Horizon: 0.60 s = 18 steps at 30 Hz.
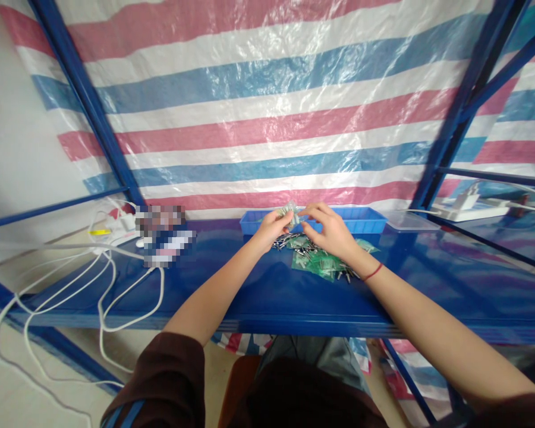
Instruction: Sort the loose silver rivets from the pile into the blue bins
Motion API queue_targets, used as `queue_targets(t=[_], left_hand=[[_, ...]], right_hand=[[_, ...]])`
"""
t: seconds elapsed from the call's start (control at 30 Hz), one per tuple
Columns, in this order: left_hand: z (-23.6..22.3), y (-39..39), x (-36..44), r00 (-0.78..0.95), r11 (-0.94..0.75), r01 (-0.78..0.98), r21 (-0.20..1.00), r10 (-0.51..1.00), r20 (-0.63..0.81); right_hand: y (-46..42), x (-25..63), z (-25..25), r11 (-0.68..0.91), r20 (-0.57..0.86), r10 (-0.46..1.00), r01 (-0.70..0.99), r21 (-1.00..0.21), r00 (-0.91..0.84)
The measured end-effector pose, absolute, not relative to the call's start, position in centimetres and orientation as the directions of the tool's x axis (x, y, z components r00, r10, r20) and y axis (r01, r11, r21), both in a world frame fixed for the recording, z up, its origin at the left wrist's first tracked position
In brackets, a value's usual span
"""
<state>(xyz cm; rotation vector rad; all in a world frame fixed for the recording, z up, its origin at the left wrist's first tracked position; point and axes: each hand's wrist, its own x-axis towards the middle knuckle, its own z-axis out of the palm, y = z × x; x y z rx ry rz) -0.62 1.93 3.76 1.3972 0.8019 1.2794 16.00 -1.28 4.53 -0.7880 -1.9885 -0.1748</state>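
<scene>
A small clear packet (pixel 289 209) is held in the closed fingers of the left hand (pixel 274 230) above a blue table (pixel 258 285), in front of a blue tray (pixel 365 221). The fingers of the right hand (pixel 325 229) are curled and parted beside the packet; whether it is touched by them cannot be told, and its contents are too small to be made out. Green packets (pixel 323 263) and a pile of thin metal pieces (pixel 286 240) are partly hidden beneath the right hand and forearm. At left, items near white cables (pixel 111 285) are obscured by pixelation.
</scene>
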Motion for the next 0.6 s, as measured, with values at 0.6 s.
queue_targets(t=[0.6], left_hand=[[4.1,1.0,-0.5,0.374,-0.384,0.22,0.897,0.882,0.286]], right_hand=[[0.2,15.3,3.5,0.304,0.304,0.953,0.021,-0.952,-0.017]])
